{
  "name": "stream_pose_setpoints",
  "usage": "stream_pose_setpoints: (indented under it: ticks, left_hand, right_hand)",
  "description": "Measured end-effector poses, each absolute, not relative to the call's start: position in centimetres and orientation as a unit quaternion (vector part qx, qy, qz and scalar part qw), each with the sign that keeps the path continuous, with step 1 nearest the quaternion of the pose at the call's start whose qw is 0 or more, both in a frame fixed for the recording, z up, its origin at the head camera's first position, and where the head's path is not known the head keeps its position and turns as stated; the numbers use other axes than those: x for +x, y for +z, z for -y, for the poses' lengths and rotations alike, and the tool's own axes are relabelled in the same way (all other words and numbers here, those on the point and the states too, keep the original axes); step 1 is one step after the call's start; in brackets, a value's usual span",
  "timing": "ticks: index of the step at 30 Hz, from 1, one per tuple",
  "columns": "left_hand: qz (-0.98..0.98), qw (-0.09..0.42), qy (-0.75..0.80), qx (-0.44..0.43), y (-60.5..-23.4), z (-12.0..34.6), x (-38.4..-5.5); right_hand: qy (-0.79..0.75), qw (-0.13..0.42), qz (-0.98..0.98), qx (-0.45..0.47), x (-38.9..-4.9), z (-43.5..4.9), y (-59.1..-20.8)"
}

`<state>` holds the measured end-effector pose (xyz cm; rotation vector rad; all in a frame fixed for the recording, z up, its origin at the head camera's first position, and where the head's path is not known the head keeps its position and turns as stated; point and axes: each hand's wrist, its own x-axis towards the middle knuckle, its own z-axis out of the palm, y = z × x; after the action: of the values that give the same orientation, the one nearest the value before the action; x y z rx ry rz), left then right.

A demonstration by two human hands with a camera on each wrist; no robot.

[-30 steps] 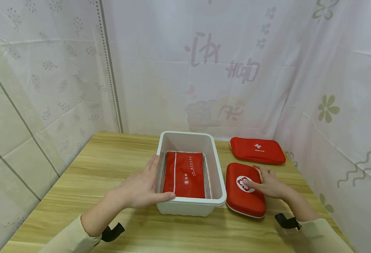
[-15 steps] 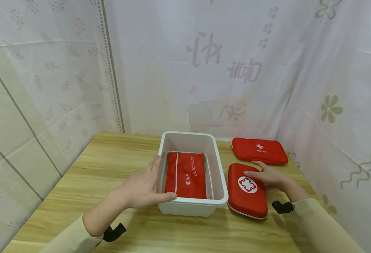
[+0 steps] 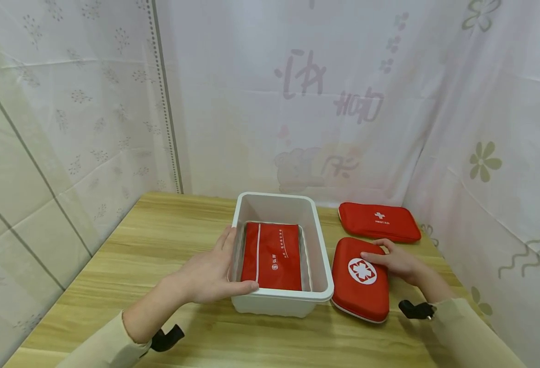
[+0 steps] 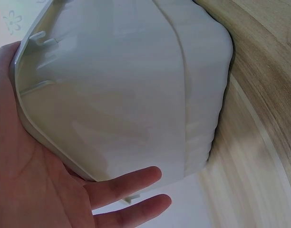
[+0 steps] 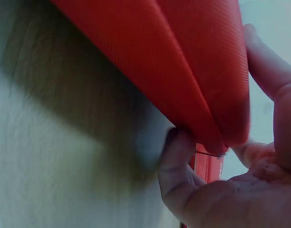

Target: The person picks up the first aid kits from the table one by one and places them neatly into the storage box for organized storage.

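Observation:
A white plastic bin [image 3: 279,303] stands on the table with a flat red pouch [image 3: 276,260], printed in white, lying inside. At its near left corner rests my left hand [image 3: 207,275], thumb along the front rim and straight fingers against the outer side [image 4: 112,95]. To the right of the bin is a hard red first-aid case [image 3: 359,296] with a white round emblem. My right hand [image 3: 401,263] grips its far right edge, thumb on top; in the right wrist view a finger [image 5: 176,152] curls under the case [image 5: 183,61], whose edge is off the wood.
Behind the case lies a softer red first-aid pouch [image 3: 380,223] with a white cross. The wood-grain table [image 3: 178,225] meets patterned curtains [image 3: 233,128] at the back and sides. Each wrist wears a black mount [image 3: 166,338].
My right thumb has moved off the emblem toward the case's far right edge, and the fingers have gone under that edge. The left hand stays on the bin.

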<state>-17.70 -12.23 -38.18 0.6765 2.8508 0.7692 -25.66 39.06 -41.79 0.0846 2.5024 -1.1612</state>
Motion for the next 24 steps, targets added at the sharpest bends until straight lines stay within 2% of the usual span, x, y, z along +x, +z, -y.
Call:
stream_pose_setpoints:
  ticks: [13,24]
  left_hand:
    - [-0.939,0.056,0.255,0.223,-38.5,12.2,-17.8]
    - [-0.941,0.054,0.253,0.219,-38.3,12.3,-17.8]
  right_hand:
    - [-0.574,0.185,-0.797,0.023,-25.2,-39.1,-42.9]
    - [-0.636,0.147,-0.758,0.01,-24.9,-38.9,-42.7]
